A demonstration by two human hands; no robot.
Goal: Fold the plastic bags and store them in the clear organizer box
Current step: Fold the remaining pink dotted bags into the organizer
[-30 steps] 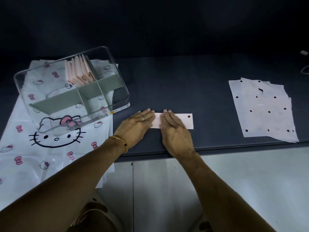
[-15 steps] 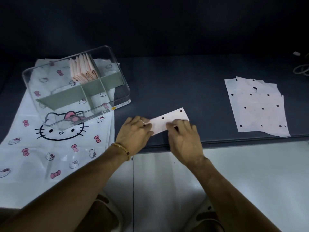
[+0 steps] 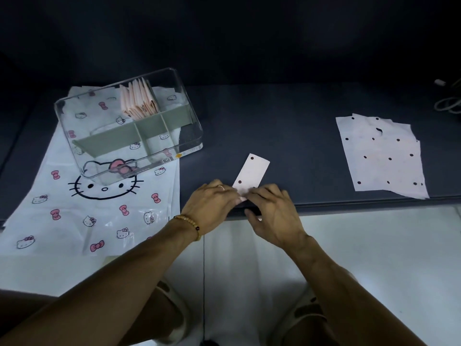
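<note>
A pale pink dotted plastic bag folded into a narrow strip [image 3: 252, 174] lies on the dark table, angled up to the right. My left hand [image 3: 210, 204] and my right hand [image 3: 272, 213] both pinch its near end at the table's front edge. The clear organizer box [image 3: 189, 116] with grey-green dividers stands at the left on a cartoon-cat printed bag [image 3: 99, 211]. Several folded pink bags [image 3: 138, 101] stand upright in its far compartment. At the right lie flat unfolded dotted bags [image 3: 381, 156].
A white cable [image 3: 447, 103] lies at the far right of the table. The table's front edge [image 3: 349, 204] runs just behind my hands, with pale floor below. My feet in sandals show at the bottom.
The strip lay flat and level under both palms; it has since turned so its far end points up and right. My fingers went from pressing it to pinching its near end.
</note>
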